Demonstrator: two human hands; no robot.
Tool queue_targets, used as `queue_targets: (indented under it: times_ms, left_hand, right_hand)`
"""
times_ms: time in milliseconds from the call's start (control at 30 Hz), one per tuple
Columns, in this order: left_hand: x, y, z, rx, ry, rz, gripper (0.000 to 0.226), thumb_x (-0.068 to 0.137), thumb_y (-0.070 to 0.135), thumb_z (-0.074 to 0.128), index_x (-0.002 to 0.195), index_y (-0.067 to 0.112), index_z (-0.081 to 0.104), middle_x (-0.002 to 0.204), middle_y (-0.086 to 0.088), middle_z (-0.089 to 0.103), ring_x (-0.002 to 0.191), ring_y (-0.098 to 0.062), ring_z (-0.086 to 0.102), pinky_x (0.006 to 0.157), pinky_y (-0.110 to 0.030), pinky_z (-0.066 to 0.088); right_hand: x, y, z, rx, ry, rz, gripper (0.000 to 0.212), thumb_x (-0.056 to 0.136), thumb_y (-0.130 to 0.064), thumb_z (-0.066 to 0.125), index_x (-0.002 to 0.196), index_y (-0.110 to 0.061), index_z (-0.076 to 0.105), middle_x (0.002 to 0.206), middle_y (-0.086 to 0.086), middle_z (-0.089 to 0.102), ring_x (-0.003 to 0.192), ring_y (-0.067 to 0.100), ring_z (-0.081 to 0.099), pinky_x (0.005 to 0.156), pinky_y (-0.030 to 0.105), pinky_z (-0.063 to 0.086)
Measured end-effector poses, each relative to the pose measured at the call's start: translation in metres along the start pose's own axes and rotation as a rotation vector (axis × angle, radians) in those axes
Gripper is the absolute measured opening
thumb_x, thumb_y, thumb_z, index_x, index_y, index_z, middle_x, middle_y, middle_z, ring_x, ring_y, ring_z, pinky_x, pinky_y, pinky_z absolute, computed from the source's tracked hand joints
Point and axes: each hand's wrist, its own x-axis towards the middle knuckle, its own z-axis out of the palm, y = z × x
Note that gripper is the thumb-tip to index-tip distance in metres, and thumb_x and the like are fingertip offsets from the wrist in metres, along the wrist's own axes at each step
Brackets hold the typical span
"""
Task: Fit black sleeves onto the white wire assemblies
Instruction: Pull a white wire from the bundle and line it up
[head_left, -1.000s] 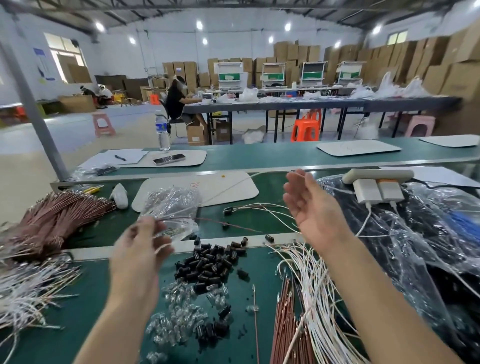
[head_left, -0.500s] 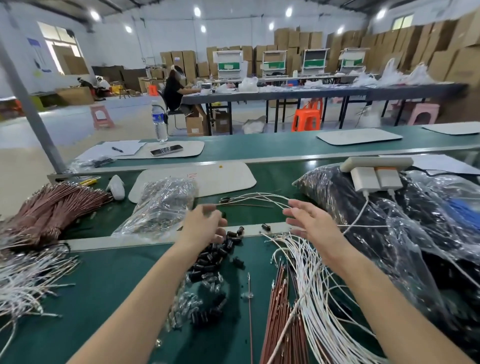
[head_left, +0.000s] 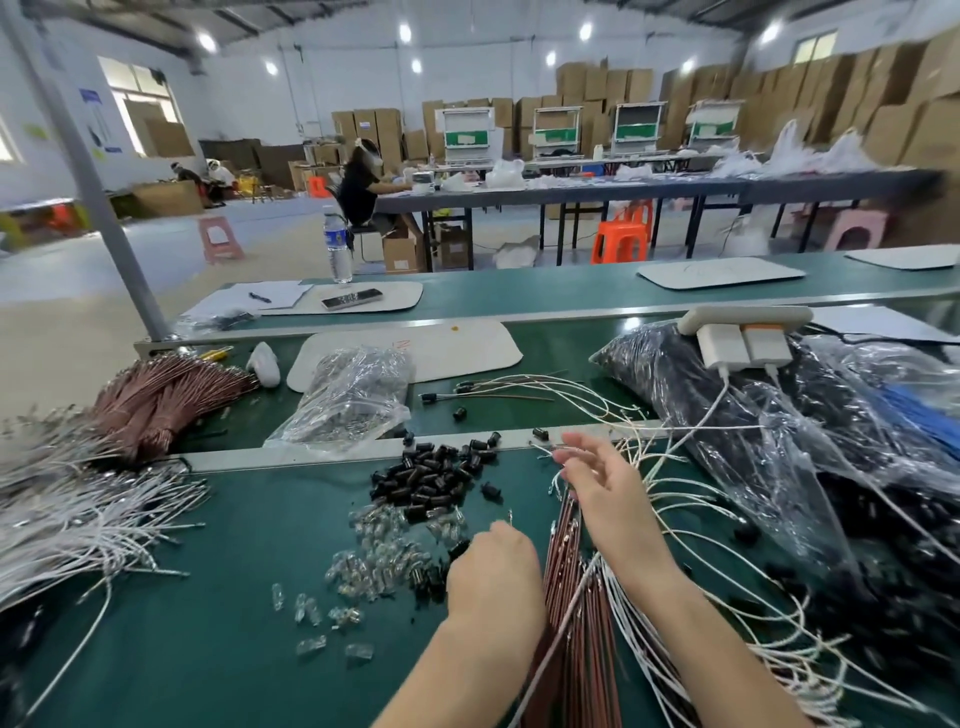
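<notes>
A pile of black sleeves (head_left: 431, 478) lies on the green bench, with clear glass bulbs (head_left: 384, 556) scattered just in front of it. Loose white wires (head_left: 691, 488) fan out to the right, beside a bundle of brown wires (head_left: 571, 613). My left hand (head_left: 493, 577) rests knuckles-up at the near edge of the bulbs, fingers curled under; anything inside it is hidden. A thin wire tip shows just beyond its knuckles. My right hand (head_left: 602, 488) hovers over the white wire ends with fingers spread. Two wires with black sleeves on them (head_left: 467, 387) lie further back.
A big sheaf of white wires (head_left: 78, 519) and a brown bundle (head_left: 156, 400) fill the left. A clear bag of parts (head_left: 353, 400) sits behind the sleeves. Plastic bags of black parts (head_left: 779, 441) with a power strip (head_left: 743, 332) on top crowd the right.
My left hand pulled back from the black sleeve pile toward me and curled up. My right hand came down from mid-air to the white wire ends.
</notes>
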Motion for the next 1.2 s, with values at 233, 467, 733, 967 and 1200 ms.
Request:
queue_targets:
  times_ms: [233, 467, 733, 967, 1200]
  left_hand:
    - [-0.004, 0.002, -0.011, -0.047, -0.061, 0.033, 0.014, 0.096, 0.005, 0.050, 0.103, 0.004, 0.062, 0.120, -0.017, 0.064, 0.111, -0.038, 0.063, 0.079, -0.038, 0.047]
    - [0.006, -0.061, -0.037, -1.260, 0.396, 0.011, 0.014, 0.103, 0.020, 0.054, 0.101, 0.008, 0.061, 0.081, -0.007, 0.068, 0.057, -0.008, 0.065, 0.057, -0.021, 0.056]
    - [0.003, -0.111, -0.012, -2.181, 0.658, -0.109, 0.009, 0.100, 0.005, 0.057, 0.107, 0.004, 0.062, 0.096, -0.012, 0.071, 0.082, -0.018, 0.073, 0.071, -0.022, 0.060]
    - [0.008, -0.115, 0.010, -2.140, 0.714, -0.097, 0.006, 0.098, 0.014, 0.059, 0.101, 0.011, 0.063, 0.086, -0.004, 0.072, 0.074, -0.013, 0.070, 0.063, -0.022, 0.058]
    - [0.001, -0.101, 0.014, -1.653, 0.691, 0.079, 0.021, 0.092, 0.040, 0.061, 0.102, 0.023, 0.067, 0.068, 0.001, 0.062, 0.055, -0.013, 0.058, 0.051, -0.021, 0.051]
  right_hand:
    - [-0.014, 0.005, 0.002, -0.059, 0.027, -0.014, 0.031, 0.103, -0.014, 0.050, 0.105, -0.044, 0.059, 0.109, -0.013, 0.069, 0.094, 0.002, 0.063, 0.077, 0.020, 0.043]
    - [-0.013, 0.004, 0.011, -0.225, -0.016, -0.072, 0.024, 0.104, -0.018, 0.050, 0.115, -0.037, 0.059, 0.109, -0.013, 0.066, 0.085, -0.014, 0.059, 0.064, 0.005, 0.043]
    - [0.013, 0.014, 0.059, -0.751, -0.293, -0.134, 0.045, 0.106, -0.028, 0.045, 0.149, -0.015, 0.044, 0.139, 0.007, 0.051, 0.127, 0.022, 0.049, 0.107, 0.033, 0.040]
    - [0.019, 0.017, 0.064, -0.730, -0.246, -0.179, 0.022, 0.103, -0.026, 0.054, 0.123, -0.021, 0.063, 0.118, -0.001, 0.062, 0.110, 0.014, 0.056, 0.098, 0.029, 0.046]
    - [-0.038, 0.000, 0.034, -0.118, -0.127, -0.239, 0.033, 0.091, -0.016, 0.073, 0.105, -0.046, 0.068, 0.104, -0.023, 0.071, 0.099, -0.002, 0.067, 0.083, 0.012, 0.053]
